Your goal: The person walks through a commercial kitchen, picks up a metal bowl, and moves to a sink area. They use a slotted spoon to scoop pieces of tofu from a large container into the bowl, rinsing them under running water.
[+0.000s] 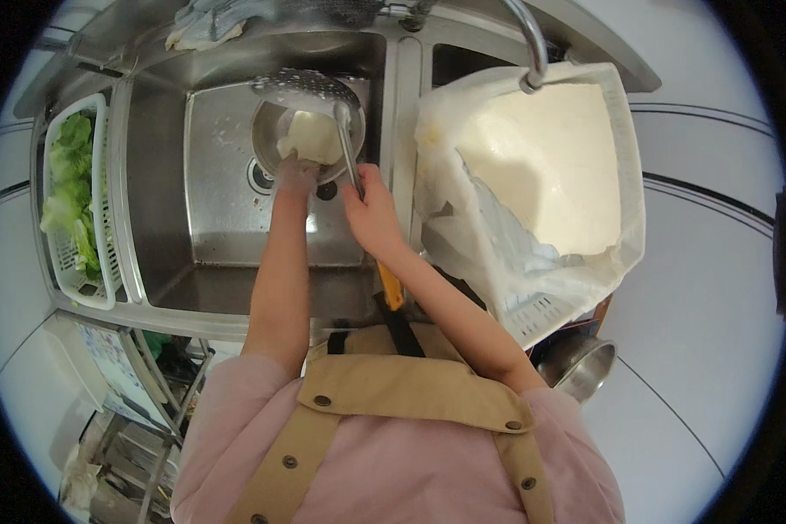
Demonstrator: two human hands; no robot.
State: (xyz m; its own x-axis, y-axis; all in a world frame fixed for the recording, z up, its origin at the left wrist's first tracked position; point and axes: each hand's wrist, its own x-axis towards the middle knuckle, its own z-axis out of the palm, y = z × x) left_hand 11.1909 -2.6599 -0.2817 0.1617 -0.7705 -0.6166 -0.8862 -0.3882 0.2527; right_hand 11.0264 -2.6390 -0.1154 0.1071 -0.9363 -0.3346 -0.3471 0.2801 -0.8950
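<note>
My right hand grips the handle of a perforated metal skimmer, whose wide head is tilted over the back of a round metal bowl in the sink. My left hand, in a thin clear glove, reaches to the bowl's near side; its fingers touch a pale, smooth block, perhaps tofu, and are partly hidden. White bits cling to the skimmer. On the right, a large slab of the same pale colour lies in a basket lined with white cloth.
A white plastic basket of green leaves stands at the left. The faucet hangs over the slab. A rag lies behind the sink. An orange handle is near my waist; another metal bowl sits low at the right.
</note>
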